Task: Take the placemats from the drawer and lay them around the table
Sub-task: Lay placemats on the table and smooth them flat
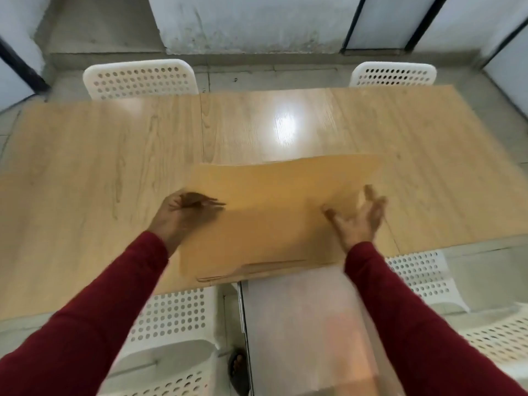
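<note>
Left hand: fingers straight and held together, pointing right, lying on or just over the left edge of the placemats. Motion blur; cannot tell whether the thumb pinches the edge from below.

Right hand: fingers spread, palm turned up and inward, at the right edge of the same stack. The top sheet crosses in front of the lower palm, so the hand seems to support from the side and beneath instead of clamping. No curl round the edge is visible.

Placemats: tan sheets, long axis running left to right, parallel to the near edge of the table. The stack sits between the two hands, over the near edge at about its middle. The near rim of the stack overhangs that edge slightly; several layers show fanned there, so more than one mat. The far rim is lifted and tilted; the stack looks not fully settled flat.

Judgement: both hands are equally near, one at each short end. The next move likely turns on peeling the top sheet off along its long axis, left hand best placed on top for that.

Outward: white perforated chairs stand at the far edge, others at the near edge. No mat laid elsewhere on the table.
</note>
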